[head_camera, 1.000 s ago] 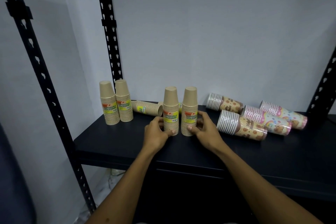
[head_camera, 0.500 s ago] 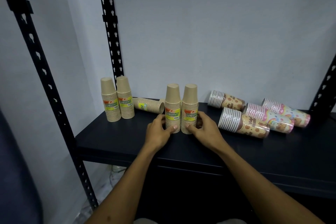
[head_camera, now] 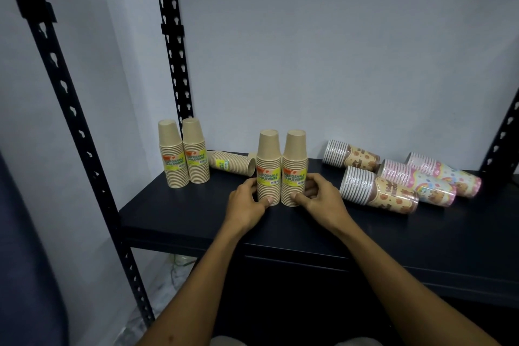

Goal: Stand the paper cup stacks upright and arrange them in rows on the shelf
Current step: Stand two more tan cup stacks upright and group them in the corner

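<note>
One head-worn camera looks forward and slightly down at the shelf [head_camera: 365, 233] from close in front, facing the wall [head_camera: 337, 50] at 12 o'clock (wide-angle, so the uprights [head_camera: 171, 50] splay); forearms enter from 6 o'clock.

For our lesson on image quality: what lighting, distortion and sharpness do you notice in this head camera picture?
Head view: soft, even light, no glare on the dark shelf; the wide lens bows the black slotted upright at the left; the label print on the brown cup stack under the left hand reads clearly, while the patterned stacks on the right look slightly soft.
</note>
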A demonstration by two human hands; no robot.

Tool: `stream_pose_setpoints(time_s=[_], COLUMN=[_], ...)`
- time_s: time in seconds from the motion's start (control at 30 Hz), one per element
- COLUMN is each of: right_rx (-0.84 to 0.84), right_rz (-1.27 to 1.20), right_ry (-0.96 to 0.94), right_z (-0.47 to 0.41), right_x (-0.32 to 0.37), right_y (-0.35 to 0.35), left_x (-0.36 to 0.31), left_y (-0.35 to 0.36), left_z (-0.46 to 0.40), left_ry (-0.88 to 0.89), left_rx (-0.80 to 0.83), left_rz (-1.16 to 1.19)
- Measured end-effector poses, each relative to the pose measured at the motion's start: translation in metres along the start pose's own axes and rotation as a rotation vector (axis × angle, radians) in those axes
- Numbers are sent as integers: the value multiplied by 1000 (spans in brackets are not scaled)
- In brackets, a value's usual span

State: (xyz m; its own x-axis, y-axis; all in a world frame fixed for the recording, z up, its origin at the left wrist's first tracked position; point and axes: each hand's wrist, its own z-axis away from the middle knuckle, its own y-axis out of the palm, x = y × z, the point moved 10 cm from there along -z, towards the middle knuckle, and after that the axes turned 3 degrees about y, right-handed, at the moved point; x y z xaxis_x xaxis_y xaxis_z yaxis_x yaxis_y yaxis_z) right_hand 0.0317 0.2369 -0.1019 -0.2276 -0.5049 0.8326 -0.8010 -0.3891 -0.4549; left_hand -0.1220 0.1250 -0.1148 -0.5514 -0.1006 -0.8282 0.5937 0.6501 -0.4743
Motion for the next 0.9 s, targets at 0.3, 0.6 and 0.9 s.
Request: stream_pose_setpoints(time_s=[0.3,0.6,0.9], right_rx=[-11,-5,-9], right_rz=[-44,-57,-69], right_ry=[15,19,10], right_z=[3,2,2], right_x=[3,1,0], right_y=[-3,-2,-3], left_x=[1,-1,-4], left_y=[0,-2,-4], left_z=[1,2,4], left_ry=[-26,-24,-8], left_rx=[-11,-25,-43], left_rz=[-11,-19,-13])
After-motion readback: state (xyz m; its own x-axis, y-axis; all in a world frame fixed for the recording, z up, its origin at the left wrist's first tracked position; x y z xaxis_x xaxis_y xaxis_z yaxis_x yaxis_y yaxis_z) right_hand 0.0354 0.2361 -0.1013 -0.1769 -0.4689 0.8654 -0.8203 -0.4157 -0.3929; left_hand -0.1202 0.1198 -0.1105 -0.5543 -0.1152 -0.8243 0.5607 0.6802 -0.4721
